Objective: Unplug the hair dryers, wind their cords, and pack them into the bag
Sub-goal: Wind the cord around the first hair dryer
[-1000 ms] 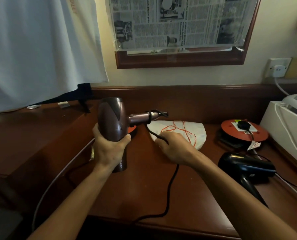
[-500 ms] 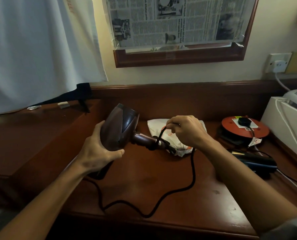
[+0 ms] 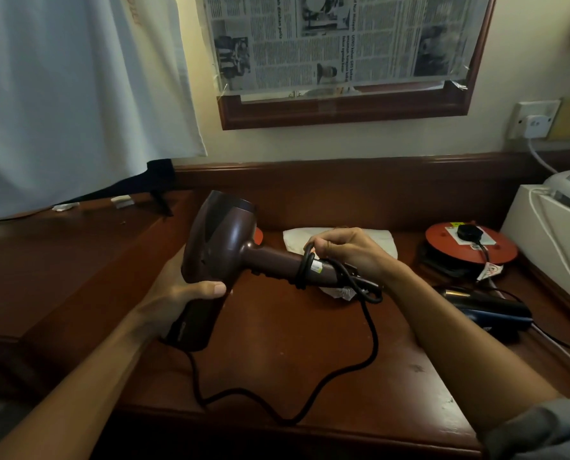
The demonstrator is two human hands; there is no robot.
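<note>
Two hair dryers appear. The brown dryer [image 3: 220, 247] is held above the desk [image 3: 277, 343]: the left hand [image 3: 180, 293] grips its body, and the right hand [image 3: 346, 254] pinches the black cord [image 3: 370, 330], looped twice round the handle. The black dryer [image 3: 489, 310] lies at right, partly hidden by the forearm. One white bag [image 3: 297, 237] lies behind the right hand, mostly covered. One red cord reel [image 3: 469, 247].

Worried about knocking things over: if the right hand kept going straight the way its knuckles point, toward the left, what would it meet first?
Probably the brown hair dryer's body: the right hand grips the cord on its handle, pointing along it. Depth unclear.
</note>
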